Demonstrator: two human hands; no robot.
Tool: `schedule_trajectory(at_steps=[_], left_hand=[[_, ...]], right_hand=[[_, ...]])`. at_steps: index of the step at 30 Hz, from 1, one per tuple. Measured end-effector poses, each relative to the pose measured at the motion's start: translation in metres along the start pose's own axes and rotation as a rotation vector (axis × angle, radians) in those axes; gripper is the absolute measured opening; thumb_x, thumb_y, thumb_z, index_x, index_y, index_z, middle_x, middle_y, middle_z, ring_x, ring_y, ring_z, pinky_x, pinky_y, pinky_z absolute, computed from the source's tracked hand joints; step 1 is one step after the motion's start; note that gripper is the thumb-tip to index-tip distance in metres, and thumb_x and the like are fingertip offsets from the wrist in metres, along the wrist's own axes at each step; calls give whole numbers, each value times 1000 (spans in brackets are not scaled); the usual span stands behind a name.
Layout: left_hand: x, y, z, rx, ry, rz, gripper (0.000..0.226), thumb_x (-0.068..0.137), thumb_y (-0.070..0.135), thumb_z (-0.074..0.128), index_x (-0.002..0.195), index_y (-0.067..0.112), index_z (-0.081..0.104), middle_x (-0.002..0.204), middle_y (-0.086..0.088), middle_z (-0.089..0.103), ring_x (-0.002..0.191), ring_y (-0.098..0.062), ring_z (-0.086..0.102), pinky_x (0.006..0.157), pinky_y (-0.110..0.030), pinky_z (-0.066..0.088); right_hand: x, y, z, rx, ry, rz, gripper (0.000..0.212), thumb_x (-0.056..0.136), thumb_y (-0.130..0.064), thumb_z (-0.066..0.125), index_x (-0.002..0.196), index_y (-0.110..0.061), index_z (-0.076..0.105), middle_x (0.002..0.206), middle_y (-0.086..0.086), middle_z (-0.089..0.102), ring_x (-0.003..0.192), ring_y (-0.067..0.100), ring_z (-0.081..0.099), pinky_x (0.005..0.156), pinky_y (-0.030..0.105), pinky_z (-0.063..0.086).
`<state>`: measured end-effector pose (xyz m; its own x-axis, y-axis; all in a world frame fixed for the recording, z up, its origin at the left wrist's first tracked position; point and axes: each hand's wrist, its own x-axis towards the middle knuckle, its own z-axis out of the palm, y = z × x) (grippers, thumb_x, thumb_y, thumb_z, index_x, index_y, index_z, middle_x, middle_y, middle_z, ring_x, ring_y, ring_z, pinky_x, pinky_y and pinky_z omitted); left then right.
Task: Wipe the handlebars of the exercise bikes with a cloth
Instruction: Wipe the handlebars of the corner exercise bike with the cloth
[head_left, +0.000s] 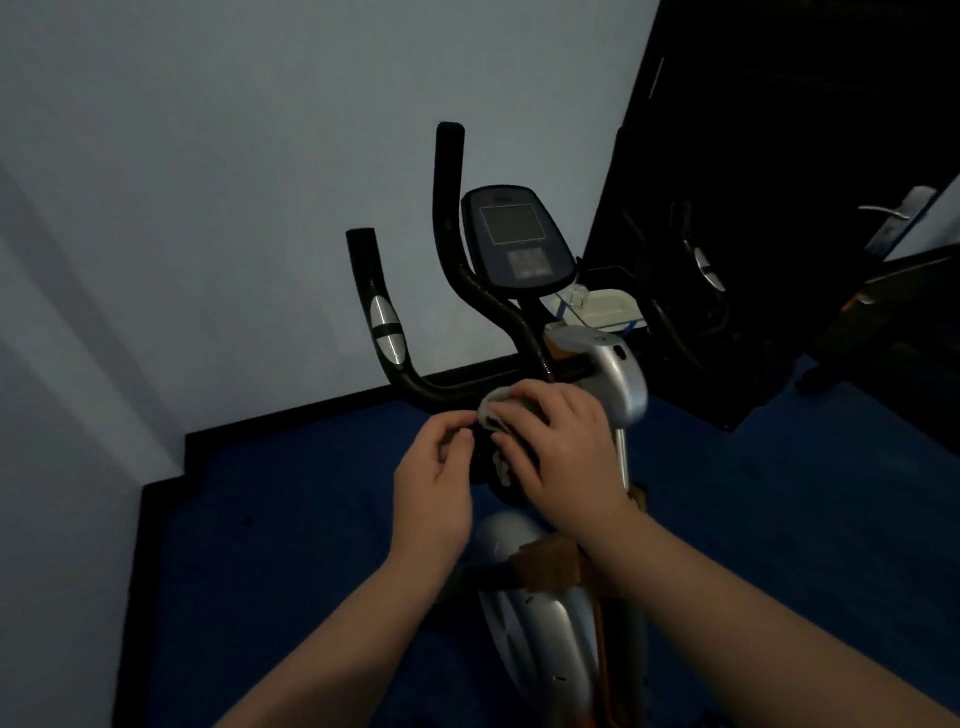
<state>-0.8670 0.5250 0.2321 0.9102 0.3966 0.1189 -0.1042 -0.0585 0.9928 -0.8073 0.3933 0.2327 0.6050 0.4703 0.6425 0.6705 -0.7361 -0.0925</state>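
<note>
A dim room with pale walls and blue floor (291, 519) is seen. A grey cloth (493, 410) is pressed onto the bike's handlebar (415, 382) centre under the closed right hand (561, 452). Its edge is pinched by the left hand (434, 483). The console (514, 236) stands behind.

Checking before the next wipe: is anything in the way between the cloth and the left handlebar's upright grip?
Nothing visible. The cloth sits under the right hand at the bar's centre, and the left handlebar curves up bare and unobstructed from there.
</note>
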Motion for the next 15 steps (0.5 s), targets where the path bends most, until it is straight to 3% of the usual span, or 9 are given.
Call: schedule_trajectory(at_steps=[5, 10, 15], left_hand=[[-1, -13, 13, -1, 21, 32, 26, 99, 18, 42, 116, 23, 62, 108, 13, 66, 100, 3, 60, 83, -9, 46], [-1, -25, 9, 33, -24, 92, 29, 101, 23, 40, 123, 21, 59, 114, 12, 65, 105, 3, 59, 83, -7, 44], [1, -24, 2, -91, -92, 56, 30, 101, 16, 38, 122, 22, 59, 117, 8, 66, 110, -2, 60, 89, -13, 46]], right_hand=[[-26, 2, 14, -77, 66, -33, 28, 93, -29, 52, 118, -22, 63, 121, 1, 63, 113, 17, 53, 104, 37, 33], [-22, 21, 2, -100, -28, -220, 30, 81, -24, 69, 111, -20, 65, 110, 3, 64, 99, 20, 52, 83, 32, 35], [4, -4, 5, 139, 6, -15, 22, 89, -26, 55, 109, -19, 61, 105, 3, 62, 89, 20, 55, 72, 35, 46]])
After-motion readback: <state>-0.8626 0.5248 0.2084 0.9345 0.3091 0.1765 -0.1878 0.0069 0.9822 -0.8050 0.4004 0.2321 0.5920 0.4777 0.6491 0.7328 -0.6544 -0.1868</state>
